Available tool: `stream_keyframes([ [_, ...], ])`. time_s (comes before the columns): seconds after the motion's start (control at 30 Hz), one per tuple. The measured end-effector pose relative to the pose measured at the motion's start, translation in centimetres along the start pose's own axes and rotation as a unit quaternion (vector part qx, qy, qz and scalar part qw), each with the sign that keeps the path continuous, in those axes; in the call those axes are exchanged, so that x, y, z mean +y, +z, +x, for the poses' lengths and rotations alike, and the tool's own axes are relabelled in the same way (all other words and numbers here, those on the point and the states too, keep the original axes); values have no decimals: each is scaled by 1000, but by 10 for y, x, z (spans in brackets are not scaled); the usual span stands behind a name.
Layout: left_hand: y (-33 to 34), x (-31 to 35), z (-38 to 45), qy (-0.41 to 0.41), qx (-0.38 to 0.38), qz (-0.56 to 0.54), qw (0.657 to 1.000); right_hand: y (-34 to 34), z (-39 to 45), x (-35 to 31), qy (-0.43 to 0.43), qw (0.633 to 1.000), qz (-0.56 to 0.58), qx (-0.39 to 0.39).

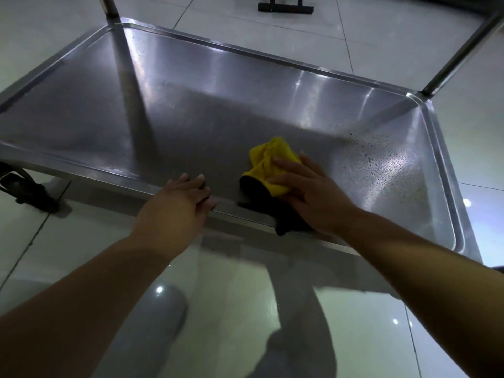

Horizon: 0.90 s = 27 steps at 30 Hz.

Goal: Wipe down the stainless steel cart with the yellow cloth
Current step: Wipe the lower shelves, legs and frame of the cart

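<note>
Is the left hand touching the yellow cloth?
Apart. The head view shows the left hand resting on the cart's near rim, with bare steel between it and the yellow cloth.

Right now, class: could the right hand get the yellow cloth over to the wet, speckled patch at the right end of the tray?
Probably yes. The right hand presses the yellow cloth flat, and only bare steel lies between it and the speckled patch.

Steel cart shelf w/ raised rim sits on tiled floor, yellow cloth bunched on its near-right part, water droplets speckling shelf's right end beside cloth.
</note>
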<state>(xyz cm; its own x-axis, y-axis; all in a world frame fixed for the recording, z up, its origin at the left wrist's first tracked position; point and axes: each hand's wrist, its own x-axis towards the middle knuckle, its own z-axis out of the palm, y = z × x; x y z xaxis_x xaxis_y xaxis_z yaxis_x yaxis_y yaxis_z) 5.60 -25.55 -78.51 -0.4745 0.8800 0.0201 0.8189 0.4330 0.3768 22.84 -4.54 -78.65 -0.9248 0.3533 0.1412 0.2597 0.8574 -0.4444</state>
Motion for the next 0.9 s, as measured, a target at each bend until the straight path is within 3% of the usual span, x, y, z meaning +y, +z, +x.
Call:
stream_keyframes([
  [0.13,-2,-2,0,-9,-14,2,1000,-7,5,16,122,990,-55,42],
  [0.2,-3,-1,0,-15,-22,1,1000,-7,-1,14,133,988,-66,38],
  [0.43,-1,27,-3,1,-13,-29,999,-17,-49,9,-62,996,-67,-15],
  [0.53,3,43,-2,24,-15,-58,998,-21,-57,21,-82,992,-91,-4],
  [0.7,11,57,0,49,-41,-42,997,-18,-60,35,69,991,-105,37],
  [0.9,14,43,-2,115,9,39,993,-4,-64,8,106,987,-104,61],
])
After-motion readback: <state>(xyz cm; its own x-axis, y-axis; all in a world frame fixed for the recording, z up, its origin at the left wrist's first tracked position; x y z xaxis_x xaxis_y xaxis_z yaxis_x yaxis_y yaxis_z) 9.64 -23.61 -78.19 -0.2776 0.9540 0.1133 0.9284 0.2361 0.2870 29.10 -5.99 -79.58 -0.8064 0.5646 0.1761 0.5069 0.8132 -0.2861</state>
